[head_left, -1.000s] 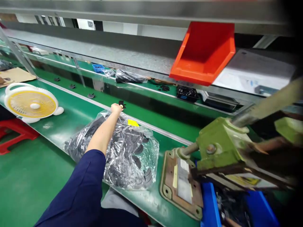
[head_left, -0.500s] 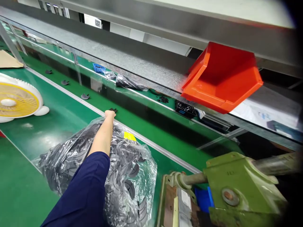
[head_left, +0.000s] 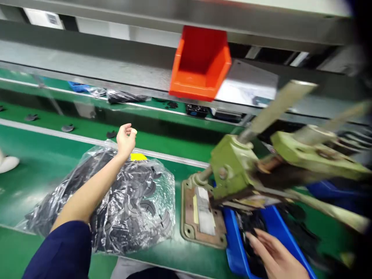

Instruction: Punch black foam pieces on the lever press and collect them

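My left hand (head_left: 126, 140) is raised just above the near rail of the green conveyor belt (head_left: 162, 144). Its fingers are loosely curled and apart, with nothing seen in them and something pale at one fingertip. Beside it on the belt lies a dark curved part (head_left: 111, 134). Below my left forearm is a clear plastic bag (head_left: 139, 217) full of dark curved parts. At the lower right my right hand (head_left: 277, 254) reaches into a blue bin (head_left: 232, 248) of black parts. Its thumb and fingers draw together there; blur hides what is between them.
A green hand press (head_left: 232, 166) with a metal base plate (head_left: 188, 231) stands between the bag and the bin, its levers reaching right. An orange bin (head_left: 200, 83) hangs from the shelf edge above. More dark parts (head_left: 68, 128) lie along the belt to the left.
The view has swung right. My left hand has drawn back from the dark part, which is now on the belt beside it. My right hand and the blue bin's contents have come into view.
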Demonstrator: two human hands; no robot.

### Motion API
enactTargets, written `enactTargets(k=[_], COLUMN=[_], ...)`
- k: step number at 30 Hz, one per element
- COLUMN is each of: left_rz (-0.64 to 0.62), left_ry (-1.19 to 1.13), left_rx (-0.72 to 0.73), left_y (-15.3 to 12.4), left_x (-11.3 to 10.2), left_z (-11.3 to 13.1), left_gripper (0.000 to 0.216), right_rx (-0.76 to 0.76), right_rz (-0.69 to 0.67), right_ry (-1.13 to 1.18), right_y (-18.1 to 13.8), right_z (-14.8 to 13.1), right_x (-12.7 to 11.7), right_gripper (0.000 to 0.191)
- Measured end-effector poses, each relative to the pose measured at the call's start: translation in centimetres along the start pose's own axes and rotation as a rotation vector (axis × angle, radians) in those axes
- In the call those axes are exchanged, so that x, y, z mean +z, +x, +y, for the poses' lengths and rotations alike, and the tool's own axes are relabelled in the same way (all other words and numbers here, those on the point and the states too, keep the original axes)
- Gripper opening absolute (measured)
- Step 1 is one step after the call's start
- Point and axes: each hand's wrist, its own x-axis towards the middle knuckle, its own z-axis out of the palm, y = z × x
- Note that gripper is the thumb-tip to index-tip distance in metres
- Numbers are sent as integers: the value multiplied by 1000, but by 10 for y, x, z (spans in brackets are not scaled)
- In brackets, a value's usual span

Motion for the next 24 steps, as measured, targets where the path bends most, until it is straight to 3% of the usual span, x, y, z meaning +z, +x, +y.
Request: enactTargets(k=[3,6,9,11,16,24], left_rz=[-80,-438,-741,-853,-980,-946], left_ry=[-98,-242,-378,-419,-452,-390], left_rx=[347,712,698,623,584,719], left_y=[-80,-166,-236,-268,-304,-318], left_x=[-10,-24,-27,-24,-19,-27], left_z=[63,114,145,155,161,154], left_gripper=[21,17,20,17,10,13], right_rx=[-73,-279,-386,-404,-453,-473], right_rz=[-75,-158,-214,-250,-314,-291], right_ry=[81,133,159,189,243,308], right_y=[-20,-37,-52,-60,-74,-85], right_z=[-28,-56,-69,-70,-61,-51], right_x=[4,12,19,20,18,18], right_gripper=[45,27,17,13,9,9])
